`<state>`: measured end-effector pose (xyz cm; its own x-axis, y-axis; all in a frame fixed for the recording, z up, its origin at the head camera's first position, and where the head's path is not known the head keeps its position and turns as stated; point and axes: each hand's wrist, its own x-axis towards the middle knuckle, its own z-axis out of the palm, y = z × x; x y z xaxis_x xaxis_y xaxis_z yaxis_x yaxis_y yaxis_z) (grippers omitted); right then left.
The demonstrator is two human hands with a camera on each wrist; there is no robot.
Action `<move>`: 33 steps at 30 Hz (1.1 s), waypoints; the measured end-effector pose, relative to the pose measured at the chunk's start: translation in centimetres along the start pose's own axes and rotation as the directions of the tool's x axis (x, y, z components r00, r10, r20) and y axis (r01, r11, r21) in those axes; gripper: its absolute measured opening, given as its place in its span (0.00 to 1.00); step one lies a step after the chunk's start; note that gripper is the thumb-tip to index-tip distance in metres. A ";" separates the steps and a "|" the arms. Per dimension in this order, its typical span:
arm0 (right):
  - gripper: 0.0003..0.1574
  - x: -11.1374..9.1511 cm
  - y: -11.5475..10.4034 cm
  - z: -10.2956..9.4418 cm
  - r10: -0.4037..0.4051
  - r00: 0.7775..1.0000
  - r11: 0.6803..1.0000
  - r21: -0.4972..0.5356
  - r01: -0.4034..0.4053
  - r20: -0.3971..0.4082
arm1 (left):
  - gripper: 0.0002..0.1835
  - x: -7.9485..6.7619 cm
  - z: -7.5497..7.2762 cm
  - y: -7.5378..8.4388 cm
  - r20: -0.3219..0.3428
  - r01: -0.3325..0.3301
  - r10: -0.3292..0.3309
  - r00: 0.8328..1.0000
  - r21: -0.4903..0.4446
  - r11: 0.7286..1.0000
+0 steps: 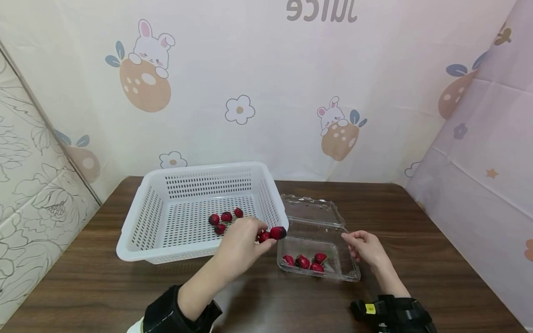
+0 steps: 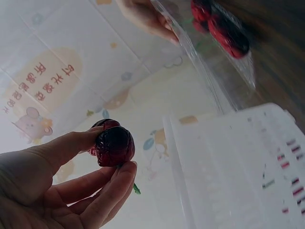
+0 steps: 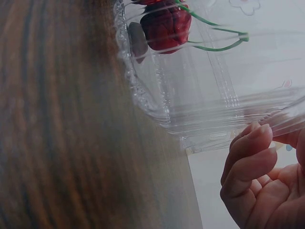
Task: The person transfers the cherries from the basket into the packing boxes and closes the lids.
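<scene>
My left hand [image 1: 239,243] pinches dark red cherries [image 1: 277,232] between thumb and fingers, above the right front rim of the white basket [image 1: 135,249]. In the left wrist view, two held cherries [image 2: 116,147] overlap, and a green stem hangs below them. Inside the basket lie several more cherries [image 1: 226,216]. To its right stands a clear plastic clamshell box [image 1: 343,266], lid raised at the back, with several cherries [image 1: 302,262] near its front. My right hand [image 1: 368,249] pinches the box's right edge; its fingers [image 3: 257,138] curl at the clear plastic in the right wrist view.
Both containers stand on a dark wooden table [image 1: 399,222]. A printed curtain [image 1: 270,78] with rabbits and fruit hangs behind it and along the right side. On the left is a panel [image 1: 37,203] with line-drawn flowers.
</scene>
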<state>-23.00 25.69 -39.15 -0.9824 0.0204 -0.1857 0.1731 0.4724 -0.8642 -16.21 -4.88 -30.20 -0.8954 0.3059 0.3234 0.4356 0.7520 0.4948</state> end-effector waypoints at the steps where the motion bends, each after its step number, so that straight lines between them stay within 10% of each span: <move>1: 0.26 0.0 0.0 0.0 -0.001 1.000 1.000 -0.001 0.001 0.000 | 0.12 0.0 0.2 0.1 0.006 -0.001 0.001 1.000 -0.005 1.000; 33: 0.24 0.0 0.0 0.0 0.001 1.000 1.000 -0.007 -0.001 -0.005 | 0.19 1.3 6.3 2.7 0.094 -0.129 0.118 0.989 0.130 0.983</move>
<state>-23.03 25.68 -39.20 -0.9825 0.0250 -0.1847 0.1740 0.4783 -0.8608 -16.79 1.25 -33.51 -0.8426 0.4459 0.3021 0.5322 0.7753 0.3401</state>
